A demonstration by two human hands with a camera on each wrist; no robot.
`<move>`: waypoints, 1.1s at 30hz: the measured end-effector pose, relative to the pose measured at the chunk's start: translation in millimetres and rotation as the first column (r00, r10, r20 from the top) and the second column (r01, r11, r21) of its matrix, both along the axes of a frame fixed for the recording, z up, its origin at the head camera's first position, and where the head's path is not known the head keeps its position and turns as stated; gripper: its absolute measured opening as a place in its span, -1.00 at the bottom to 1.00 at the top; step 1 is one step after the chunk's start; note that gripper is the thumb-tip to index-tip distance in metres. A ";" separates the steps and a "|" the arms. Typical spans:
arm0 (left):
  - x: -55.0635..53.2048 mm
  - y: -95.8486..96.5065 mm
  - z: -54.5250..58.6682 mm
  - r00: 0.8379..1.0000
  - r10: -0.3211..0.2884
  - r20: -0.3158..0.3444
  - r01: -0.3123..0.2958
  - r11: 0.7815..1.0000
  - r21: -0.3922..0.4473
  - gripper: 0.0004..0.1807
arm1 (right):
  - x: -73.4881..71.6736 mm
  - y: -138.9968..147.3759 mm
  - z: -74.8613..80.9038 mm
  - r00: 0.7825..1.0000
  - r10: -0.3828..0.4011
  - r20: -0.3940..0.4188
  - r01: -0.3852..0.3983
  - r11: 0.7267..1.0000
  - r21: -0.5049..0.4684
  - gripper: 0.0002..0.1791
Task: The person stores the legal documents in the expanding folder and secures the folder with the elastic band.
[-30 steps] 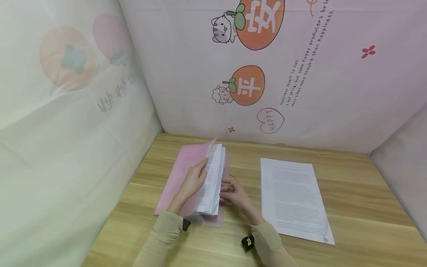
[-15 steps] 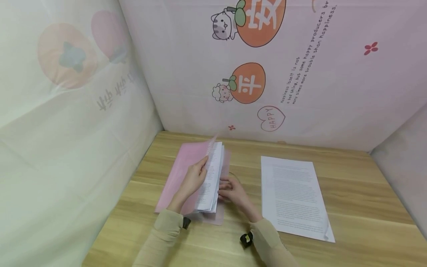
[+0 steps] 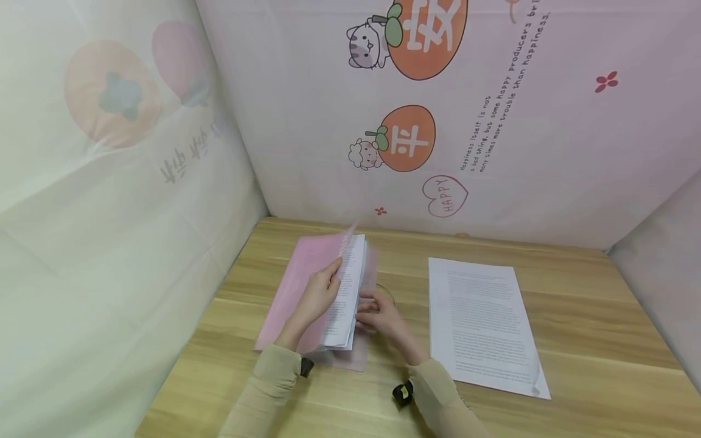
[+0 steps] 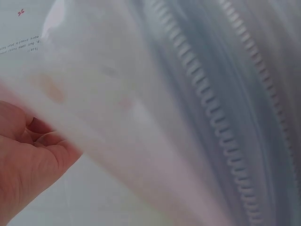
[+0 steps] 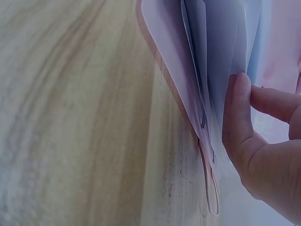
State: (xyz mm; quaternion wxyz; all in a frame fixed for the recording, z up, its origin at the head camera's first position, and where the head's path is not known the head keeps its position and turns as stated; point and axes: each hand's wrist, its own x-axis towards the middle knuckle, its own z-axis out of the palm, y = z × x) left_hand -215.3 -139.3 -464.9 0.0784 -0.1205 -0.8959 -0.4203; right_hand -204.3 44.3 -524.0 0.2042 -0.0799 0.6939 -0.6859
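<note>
A pink folder (image 3: pixel 290 286) lies partly open on the table, its front cover raised toward the left. My left hand (image 3: pixel 316 297) grips that cover's free edge, fingers behind it. White printed pages (image 3: pixel 344 307) stand fanned inside. At their right edge, my right hand (image 3: pixel 385 316) pinches a page edge between its fingertips; the right wrist view shows those fingertips (image 5: pixel 242 84) against the pages. How many pages they hold cannot be told. Clear plastic with a ridged strip (image 4: pixel 207 94) fills the left wrist view, blurred. A thin elastic loop (image 5: pixel 214 200) hangs from the back cover.
A stack of printed paper (image 3: pixel 484 322) lies to the right on the wooden table (image 3: pixel 591 340), one lower corner curled. Patterned white curtains (image 3: pixel 306 121) close off the back and sides. Each wrist bears a small black camera (image 3: pixel 403 394).
My right hand has shifted slightly left along with the page edges, which stand a little closer together. More of the elastic loop shows behind it. My left hand stays on the cover.
</note>
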 end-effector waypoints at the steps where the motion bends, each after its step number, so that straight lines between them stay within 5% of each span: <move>1: 0.2 0.1 -0.1 1.000 0.001 0.005 -0.001 1.000 0.003 -0.44 | 0.1 -0.2 -0.1 1.000 -0.002 0.001 0.002 1.000 0.001 -0.37; 19: 1.9 1.2 0.9 1.000 -0.003 -0.020 0.003 1.000 0.009 -0.46 | 4.9 20.0 3.1 1.000 -0.012 -0.012 0.012 1.000 0.004 -0.37; 33: 1.3 2.2 1.5 1.000 -0.017 -0.005 0.017 1.000 0.011 -0.52 | 3.4 69.2 12.1 0.995 -0.094 -0.031 0.098 0.986 0.138 -0.31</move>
